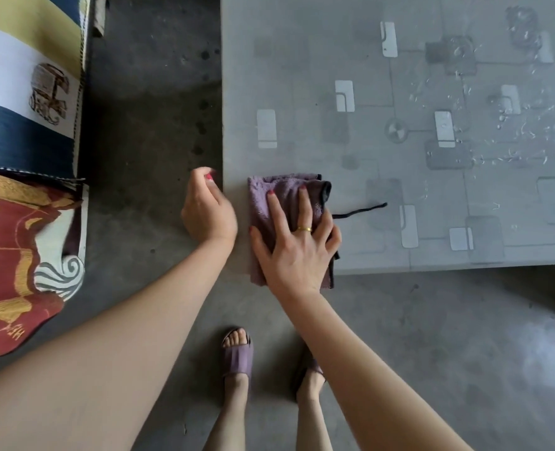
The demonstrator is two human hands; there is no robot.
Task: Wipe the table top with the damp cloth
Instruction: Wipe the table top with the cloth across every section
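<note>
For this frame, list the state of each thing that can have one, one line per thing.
Cloth: folded, flat on the table's near corner, overhanging the front edge.
Right hand: fingers spread, pressing on the cloth.
Left hand: loosely curled, empty, beside the table's left edge.
Table: droplets and streaks on its far right part.
Black cord: lying loose on the table, trailing from the cloth.

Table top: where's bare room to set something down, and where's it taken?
The table top is bare from its left edge across the middle, above the purple cloth. The near strip right of the cloth's black string is free too. Crowded: the near-left corner, where the right hand presses the cloth and the left hand sits at the edge. Water droplets cover the far right.
</note>
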